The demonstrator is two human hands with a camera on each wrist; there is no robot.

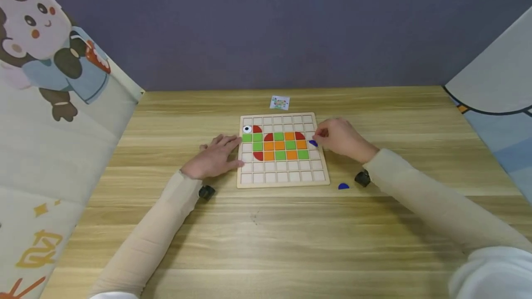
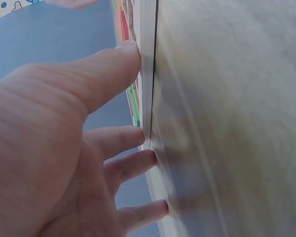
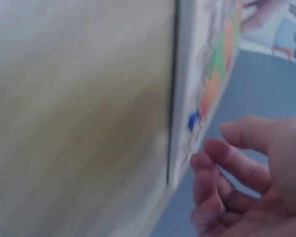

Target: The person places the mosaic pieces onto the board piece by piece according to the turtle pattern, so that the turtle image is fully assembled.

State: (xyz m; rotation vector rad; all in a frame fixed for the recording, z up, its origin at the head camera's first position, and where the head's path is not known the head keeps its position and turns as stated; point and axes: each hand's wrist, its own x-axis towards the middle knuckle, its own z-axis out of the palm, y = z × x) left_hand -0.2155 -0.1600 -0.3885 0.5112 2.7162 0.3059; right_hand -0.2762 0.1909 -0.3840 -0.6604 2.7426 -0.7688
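Observation:
A wooden grid board point(image 1: 283, 186) lies flat on the table, with green, orange and red pieces set in its cells. A white eye disc point(image 1: 247, 129) sits at its upper left. My left hand point(image 1: 216, 155) lies along the board's left edge, its thumb and fingertips touching the frame in the left wrist view. Over the right edge is my right hand point(image 1: 341, 138), fingers loosely curled, nothing showing between thumb and forefinger in the right wrist view. Just below those fingertips, a blue half-round piece point(image 1: 313, 143) rests on the board at the right column.
Another blue half-round piece point(image 1: 343, 186) lies on the table off the board's lower right corner. Behind the board is a small picture card point(image 1: 280, 102). A dark panel point(image 1: 291, 26) rises along the table's back edge, and printed walls stand at both sides.

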